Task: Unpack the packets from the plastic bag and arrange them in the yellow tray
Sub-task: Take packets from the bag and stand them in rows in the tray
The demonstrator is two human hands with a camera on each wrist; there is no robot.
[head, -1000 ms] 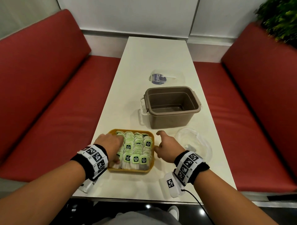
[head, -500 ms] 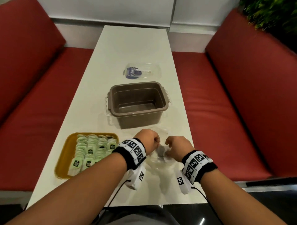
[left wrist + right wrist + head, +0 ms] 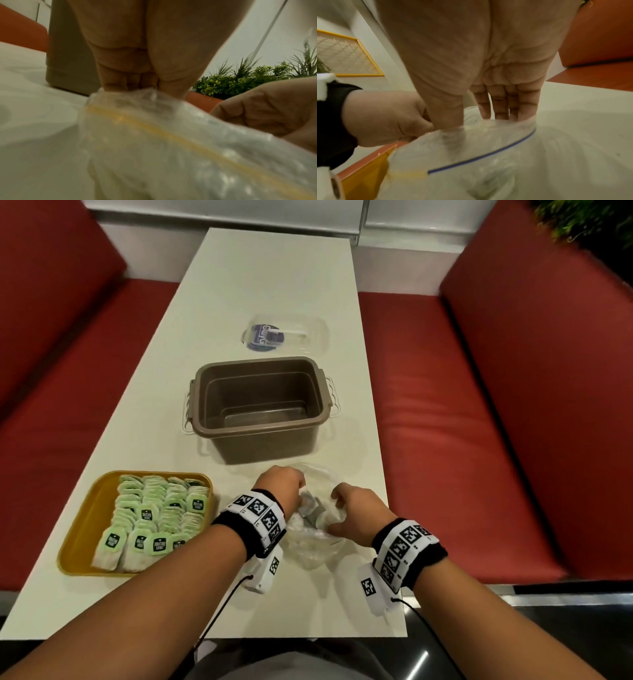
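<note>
A second ago both my hands were at the yellow tray [image 3: 77, 537], the left in among the packets, the right against its side. Now they have left it and come across to the plastic bag [image 3: 310, 546], which lies on the bench [image 3: 274, 278] just to the right of the tray and in front of the brown tub [image 3: 257, 409]. I take that to mean the last batch is settled and I am going back for more.

My left hand [image 3: 279, 486] is clamped on the bag's mouth: the left wrist view shows the fingers bunched round crumpled plastic [image 3: 135, 97] near the yellow zip strip. My right hand [image 3: 358, 510] has its thumb pushed inside the opening and its fingers [image 3: 499, 104] behind the far lip, so it pinches that side. The two hands are close together but not touching, holding the mouth apart between them.

The tray already carries packed rows of green-labelled packets [image 3: 152, 518] over most of it, with a bare strip down its left side. A few grey packets in the bag [image 3: 310, 508] show between my hands in the head view; how many remain under the plastic I cannot tell. The tub stands empty and its clear lid [image 3: 286, 333] lies beyond it, well away from my hands.
</note>
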